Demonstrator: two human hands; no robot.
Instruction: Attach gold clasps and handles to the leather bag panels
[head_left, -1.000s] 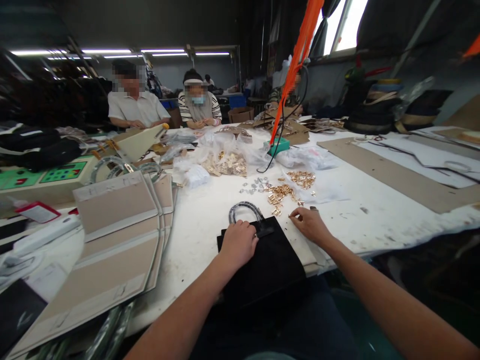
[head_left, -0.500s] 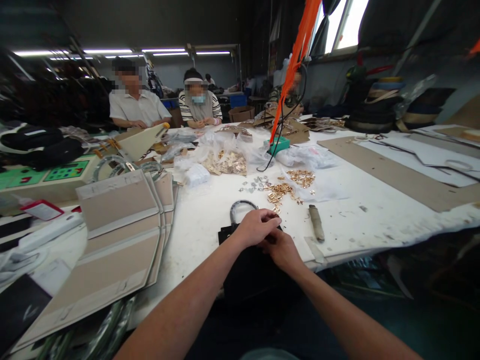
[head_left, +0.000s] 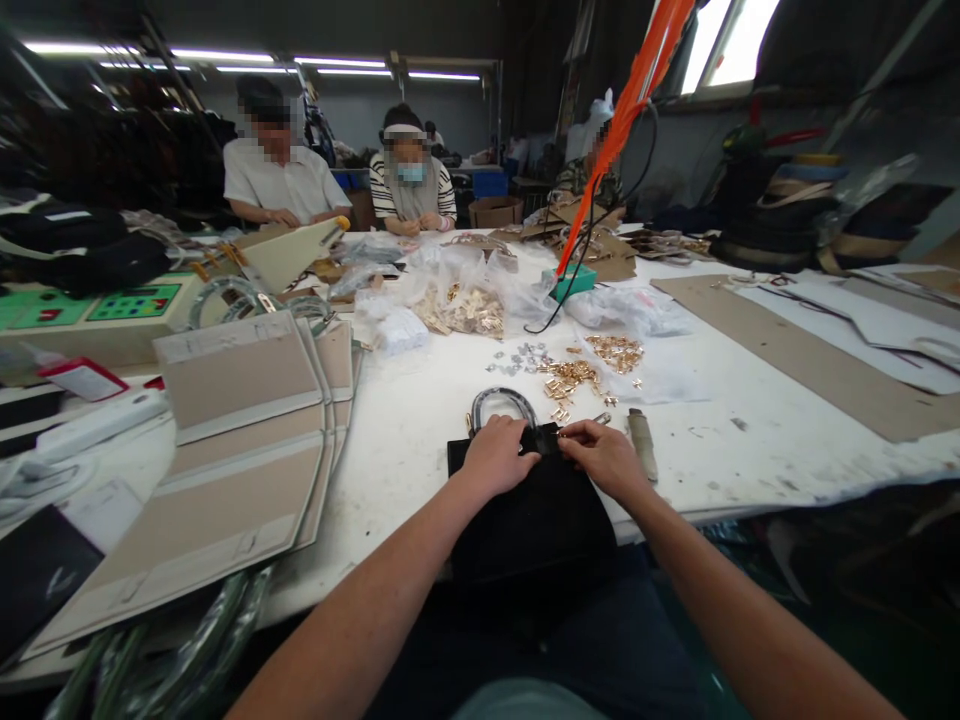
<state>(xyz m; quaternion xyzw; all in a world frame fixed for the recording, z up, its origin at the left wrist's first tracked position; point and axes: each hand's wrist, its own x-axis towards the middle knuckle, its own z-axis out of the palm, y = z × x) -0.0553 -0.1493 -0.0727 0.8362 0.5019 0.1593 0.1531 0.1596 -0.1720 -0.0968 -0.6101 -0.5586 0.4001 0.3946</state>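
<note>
A black handbag (head_left: 529, 520) lies at the table's near edge in front of me, its rounded handle (head_left: 504, 392) in clear wrapping standing up beyond the top edge. My left hand (head_left: 495, 455) grips the bag's top edge, fingers curled over it. My right hand (head_left: 600, 455) pinches at a small black tab (head_left: 550, 438) on that edge; what lies between its fingertips is too small to name. A short metal piece (head_left: 602, 418) shows just beyond the right knuckles; whether that hand holds it cannot be told. Close to the right wrist lies a tape-wrapped stick (head_left: 642, 445).
Gold metal fittings (head_left: 571, 380) and flat silver pieces (head_left: 519, 357) are scattered beyond the bag. Stacked beige panels (head_left: 247, 470) stand at left. An orange-wrapped cable (head_left: 611, 150) hangs down to a green box (head_left: 574, 282). Co-workers (head_left: 281, 185) sit across the table.
My right hand has moved right, away from the left hand, and the black tab now shows between them. The left hand stays on the bag's top edge. The camera view has shifted slightly.
</note>
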